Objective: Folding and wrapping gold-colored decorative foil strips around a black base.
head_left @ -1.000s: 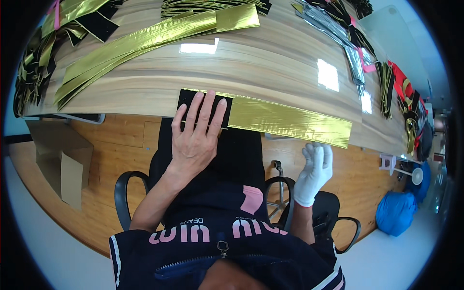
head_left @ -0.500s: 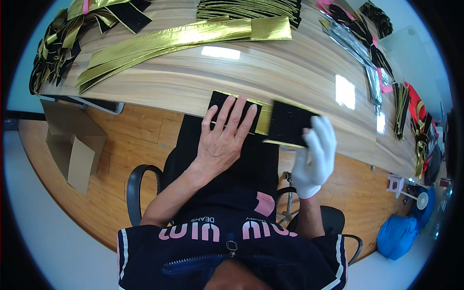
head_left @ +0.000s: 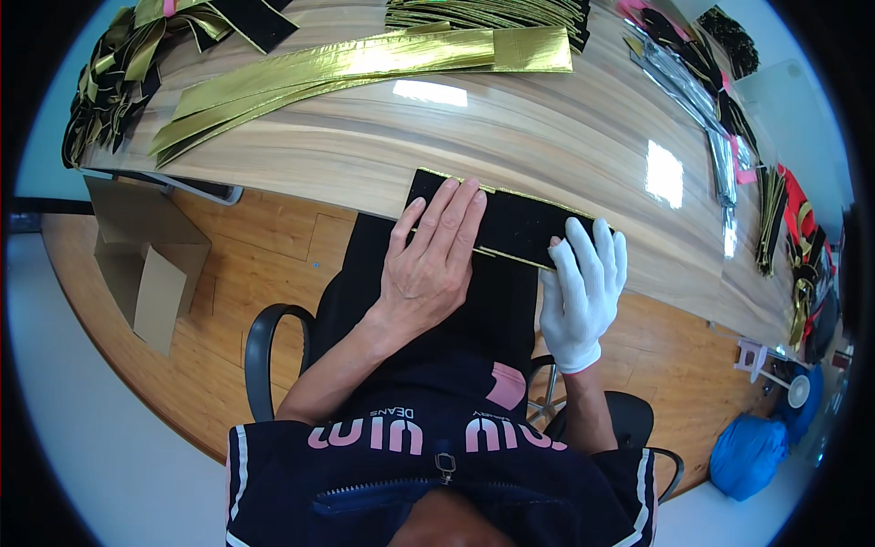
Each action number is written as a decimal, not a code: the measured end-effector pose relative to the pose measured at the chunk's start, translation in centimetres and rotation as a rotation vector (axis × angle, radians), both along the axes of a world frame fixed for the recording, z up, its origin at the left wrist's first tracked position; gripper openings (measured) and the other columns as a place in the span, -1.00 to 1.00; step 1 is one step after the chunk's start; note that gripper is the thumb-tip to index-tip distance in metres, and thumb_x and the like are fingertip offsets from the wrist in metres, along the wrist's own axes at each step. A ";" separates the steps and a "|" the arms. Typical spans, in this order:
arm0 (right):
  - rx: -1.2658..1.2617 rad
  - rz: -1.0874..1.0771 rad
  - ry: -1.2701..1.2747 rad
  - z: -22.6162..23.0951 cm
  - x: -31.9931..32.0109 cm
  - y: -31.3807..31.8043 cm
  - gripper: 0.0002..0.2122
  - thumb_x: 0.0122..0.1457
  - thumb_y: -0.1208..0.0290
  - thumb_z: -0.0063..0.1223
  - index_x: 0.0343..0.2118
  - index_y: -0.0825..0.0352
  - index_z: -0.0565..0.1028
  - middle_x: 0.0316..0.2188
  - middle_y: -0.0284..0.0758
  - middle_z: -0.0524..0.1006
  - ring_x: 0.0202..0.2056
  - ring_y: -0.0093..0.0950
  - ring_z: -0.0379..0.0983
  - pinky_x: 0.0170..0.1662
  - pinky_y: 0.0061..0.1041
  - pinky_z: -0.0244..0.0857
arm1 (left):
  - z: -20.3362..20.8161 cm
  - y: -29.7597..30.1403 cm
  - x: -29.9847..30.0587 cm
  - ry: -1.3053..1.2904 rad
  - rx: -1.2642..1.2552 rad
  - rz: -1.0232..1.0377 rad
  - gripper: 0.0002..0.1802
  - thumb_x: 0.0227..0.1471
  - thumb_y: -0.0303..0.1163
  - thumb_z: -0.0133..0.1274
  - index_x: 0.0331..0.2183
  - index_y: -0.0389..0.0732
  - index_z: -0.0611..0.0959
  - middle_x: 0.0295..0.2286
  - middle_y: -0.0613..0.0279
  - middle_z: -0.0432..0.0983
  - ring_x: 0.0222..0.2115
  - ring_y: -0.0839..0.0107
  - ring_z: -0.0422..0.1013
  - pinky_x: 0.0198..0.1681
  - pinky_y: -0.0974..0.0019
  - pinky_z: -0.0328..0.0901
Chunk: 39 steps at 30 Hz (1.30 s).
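Observation:
A black strip with thin gold edges (head_left: pixel 515 223) lies along the table's near edge, slanting down to the right. My left hand (head_left: pixel 432 244), bare, rests on its left part with the fingers stretched out flat, close together. On the strip's right end lie the fingers of my right hand (head_left: pixel 583 283), which wears a white glove. These fingers are extended and slightly apart, and a bare thumb tip shows beside them. Under both hands the strip is partly hidden.
Long gold strips (head_left: pixel 365 68) lie farther back, near a stack of black-and-gold strips (head_left: pixel 492 13). Bundled strips hang at the left (head_left: pixel 114 87). Silver strips (head_left: pixel 684 96) lie at the right. A cardboard box (head_left: pixel 146 260) stands on the floor left of a chair armrest (head_left: pixel 260 360).
The gold section between the two black parts is now covered, so the black surface runs continuously. My gloved fingers have come down onto its right end. My left hand stays flat on the strip.

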State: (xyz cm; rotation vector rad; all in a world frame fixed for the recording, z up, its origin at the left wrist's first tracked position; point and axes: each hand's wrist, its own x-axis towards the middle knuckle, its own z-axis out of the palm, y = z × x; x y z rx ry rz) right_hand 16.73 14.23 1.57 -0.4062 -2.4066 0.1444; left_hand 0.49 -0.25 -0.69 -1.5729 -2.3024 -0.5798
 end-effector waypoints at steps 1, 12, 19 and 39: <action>0.007 -0.009 -0.003 0.0 0.1 0.0 -0.59 0.03 0.55 0.35 0.01 0.27 0.63 0.13 -0.20 0.58 0.27 -0.03 0.38 0.38 0.05 0.11 | 0.0 0.0 -0.1 -0.040 0.037 -0.018 -0.24 0.06 -0.47 0.12 0.31 -0.26 0.42 0.32 0.13 0.32 0.34 0.24 0.26 0.38 0.06 0.00; -0.065 0.033 -0.111 0.8 -0.1 0.2 -0.59 0.03 0.50 0.36 0.01 0.28 0.61 0.10 -0.20 0.58 0.22 -0.07 0.43 0.35 0.02 0.16 | 0.0 -0.2 0.2 -0.019 0.020 -0.042 -0.21 0.03 -0.47 0.23 0.31 0.12 0.49 0.35 0.10 0.28 0.36 0.12 0.21 0.36 0.00 0.01; -0.110 0.048 -0.126 1.1 0.2 0.2 -0.59 0.05 0.50 0.31 0.03 0.27 0.60 0.12 -0.18 0.58 0.24 -0.07 0.42 0.37 0.02 0.14 | 0.9 0.0 0.5 -0.006 -0.005 -0.082 -0.20 -0.01 -0.45 0.20 0.30 0.16 0.52 0.37 0.34 0.27 0.37 0.02 0.18 0.37 -0.09 -0.04; -0.229 -0.143 -0.094 2.2 -1.6 -1.5 -0.34 0.11 0.10 0.33 0.19 0.45 0.46 0.26 0.08 0.38 0.37 0.10 0.18 0.44 0.09 -0.01 | 0.4 0.6 1.0 0.078 -0.047 -0.084 -0.26 -0.03 -0.40 0.22 0.25 0.04 0.55 0.36 0.28 0.31 0.38 -0.04 0.13 0.38 -0.15 -0.09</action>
